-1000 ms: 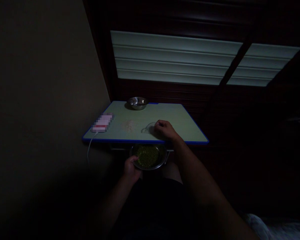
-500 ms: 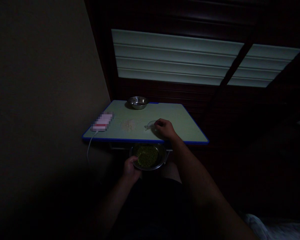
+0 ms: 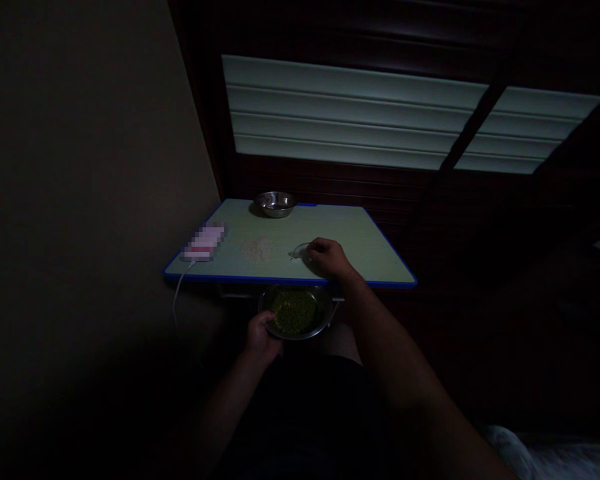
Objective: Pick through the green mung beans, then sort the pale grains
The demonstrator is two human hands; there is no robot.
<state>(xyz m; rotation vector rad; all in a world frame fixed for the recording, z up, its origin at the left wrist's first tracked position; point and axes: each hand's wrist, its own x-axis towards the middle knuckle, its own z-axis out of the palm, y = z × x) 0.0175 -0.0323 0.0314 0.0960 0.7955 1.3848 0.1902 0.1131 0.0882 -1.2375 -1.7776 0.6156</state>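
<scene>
My left hand grips the near left rim of a metal bowl, thumb over the edge. Small green beans, like mung beans, lie inside the bowl, which is below the table's front edge. Over the table, my right hand has its fingers bent together at the right side of a small clear rounded object, perhaps a dish or lid. The fingers hide part of it, and the dim light blurs its outline. To its left, a pale heap of grains or powder lies on the table.
A second metal bowl stands at the back of the pale table with a blue edge. At the left is a phone-like device with a white cable hanging down. A wall and dark-framed panels border the table.
Both hands stay almost where they were. The view has shifted very slightly, and nothing has plainly been moved or let go.
</scene>
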